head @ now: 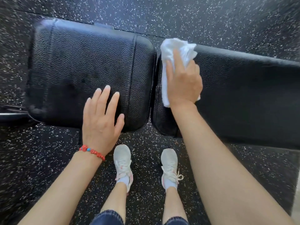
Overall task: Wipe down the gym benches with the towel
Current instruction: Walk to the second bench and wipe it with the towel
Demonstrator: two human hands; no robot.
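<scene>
Forearms fill the lower frame, and between them two pale shoes [122, 166] are planted on the speckled floor [211, 17]. At the end of the right forearm, the right hand [183, 80] is closed over a white towel [174, 51], which is bunched under the palm and pressed onto the long pad [243, 95] at its end nearest the gap between the pads. Part of the towel sticks out beyond the fingertips and along the pad's edge. The left hand [101, 117] is held open with fingers spread and grips nothing; it is laid over the near edge of the seat pad [81, 62], though whether it presses down cannot be told. A red bracelet [92, 151] is worn on that wrist.

The wiping of the bench is judged to be under way, with the long pad in hand at its end. For the next move, the towel would need to be kept flat under steady pressure and drawn along the long pad toward the right, in overlapping passes, so that no strip is missed.
</scene>
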